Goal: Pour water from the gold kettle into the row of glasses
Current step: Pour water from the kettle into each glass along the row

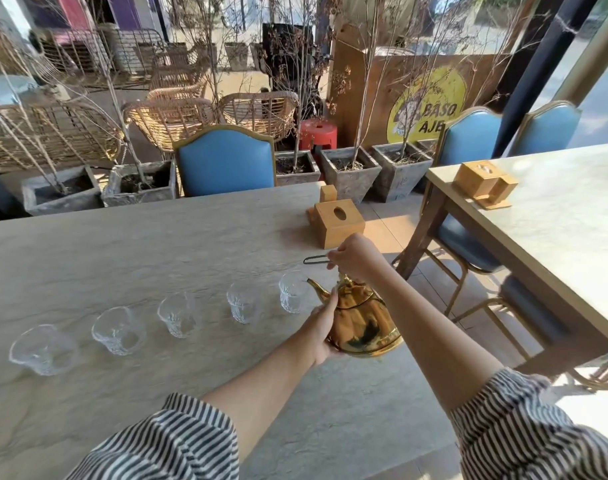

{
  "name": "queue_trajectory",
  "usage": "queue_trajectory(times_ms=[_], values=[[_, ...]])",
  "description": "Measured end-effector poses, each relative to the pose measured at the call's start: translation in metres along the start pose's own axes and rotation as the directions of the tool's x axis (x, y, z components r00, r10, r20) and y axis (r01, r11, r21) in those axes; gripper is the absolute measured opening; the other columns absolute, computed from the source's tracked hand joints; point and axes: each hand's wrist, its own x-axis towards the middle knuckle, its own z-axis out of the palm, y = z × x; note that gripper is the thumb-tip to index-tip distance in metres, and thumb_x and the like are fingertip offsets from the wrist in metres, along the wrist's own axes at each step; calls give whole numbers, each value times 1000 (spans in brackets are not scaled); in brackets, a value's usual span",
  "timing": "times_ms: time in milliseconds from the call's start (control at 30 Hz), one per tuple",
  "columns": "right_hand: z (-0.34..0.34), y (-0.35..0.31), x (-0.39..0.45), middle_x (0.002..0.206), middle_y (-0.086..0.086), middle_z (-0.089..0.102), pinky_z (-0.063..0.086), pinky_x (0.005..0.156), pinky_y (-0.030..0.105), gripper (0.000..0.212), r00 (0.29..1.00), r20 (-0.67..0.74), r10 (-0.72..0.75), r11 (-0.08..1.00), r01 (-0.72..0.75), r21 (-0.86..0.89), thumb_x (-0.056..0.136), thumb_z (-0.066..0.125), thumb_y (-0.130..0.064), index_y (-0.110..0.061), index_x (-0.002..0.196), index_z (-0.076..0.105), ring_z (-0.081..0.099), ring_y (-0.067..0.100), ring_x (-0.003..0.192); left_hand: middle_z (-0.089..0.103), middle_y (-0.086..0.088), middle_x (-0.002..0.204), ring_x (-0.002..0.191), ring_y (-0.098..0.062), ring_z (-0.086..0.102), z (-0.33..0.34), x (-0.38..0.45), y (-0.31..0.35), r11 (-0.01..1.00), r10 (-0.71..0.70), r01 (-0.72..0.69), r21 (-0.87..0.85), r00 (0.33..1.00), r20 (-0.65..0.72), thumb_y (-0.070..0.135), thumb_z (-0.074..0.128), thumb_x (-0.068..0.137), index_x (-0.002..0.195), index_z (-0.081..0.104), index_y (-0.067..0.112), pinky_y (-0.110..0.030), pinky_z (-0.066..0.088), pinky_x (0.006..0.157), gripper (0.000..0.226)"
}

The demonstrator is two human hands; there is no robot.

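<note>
**Gold kettle poised at the first glass**

Five clear glasses stand in a row across the pale stone table (pixel 122 244), from the far-left glass (pixel 42 348) to the rightmost glass (pixel 293 296) — all apparently empty, though clear water would be hard to tell. Just right of that last glass the gold kettle (pixel 363 320) is held above the tabletop, its curved spout (pixel 318 287) tipped toward the glass and close to its rim. The left hand (pixel 325 327) is wrapped around the kettle's belly, steadying it; the right hand (pixel 354 254) is closed on the thin wire handle (pixel 314 260) above the lid. No stream can be seen, so the pour looks about to begin. The next move calls for a further tilt with the spout kept over the rim, then a shift leftward, glass by glass. A wooden tissue box (pixel 337 223) sits behind the kettle, well apart from the row — nothing blocks the path along it. Blue chairs (pixel 226 161) line the far edge.
</note>
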Motion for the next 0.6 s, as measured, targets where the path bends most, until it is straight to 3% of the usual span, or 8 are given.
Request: queue_trajectory(times_ms=[133,267,400,600], values=[[-4,-6,-1,58,1,60,35,40,20,25,1000,11,-6,999,7,-40,93,57,-18,-1,91,76,47,11,42,52,-12,143,130,-36,50,2,-4,2,1000,-9,9,-8,1000,5,71,50,83,139,45,21,-54,51,90,75],[-7,-10,0,74,5,70,44,47,22,24,1000,22,-21,997,23,-69,92,59,-18,0,95,75,56,13,51,56,-12,137,127,-35,53,2,-5,3,1000,-14,14,0,1000,22,73,47,83,138,47,19,-54,51,90,76],[-10,-16,0,73,6,68,46,51,25,24,999,32,-20,994,23,-110,91,61,-18,1,94,75,55,14,51,55,-13,140,127,-35,53,5,-12,6,1000,-12,11,6,1000,26,73,43,85,139,47,18,-48,53,75,77],[-17,-22,-3,65,4,64,47,51,26,25,999,31,-22,991,26,-132,93,59,-19,1,95,74,58,17,54,53,-16,142,129,-37,51,8,-19,8,1000,-8,8,6,1000,28,74,44,85,140,46,18,-57,48,100,79]])
